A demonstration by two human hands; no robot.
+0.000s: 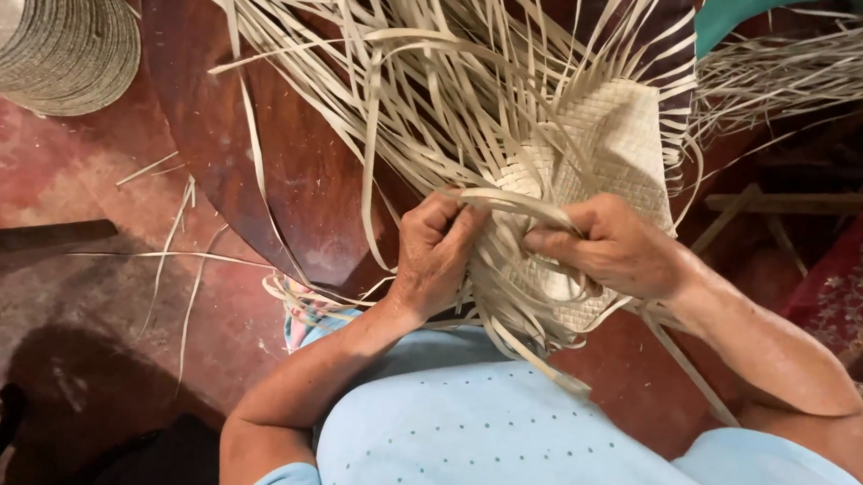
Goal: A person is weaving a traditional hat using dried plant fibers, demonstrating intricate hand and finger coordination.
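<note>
Up close, left hand (439,255) and right hand (615,246) each pinch flat pale straw strips (417,90) fanning toward twelve o'clock from a checker-woven mat (629,140) over the dark glossy wooden desk (305,180).

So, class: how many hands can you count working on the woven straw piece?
2. The left hand grips strips at the woven piece's left edge; the right hand pinches strips on its right.

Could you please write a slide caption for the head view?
Left hand and right hand grip pale straw strips of a partly woven mat over a dark wooden board.
</note>
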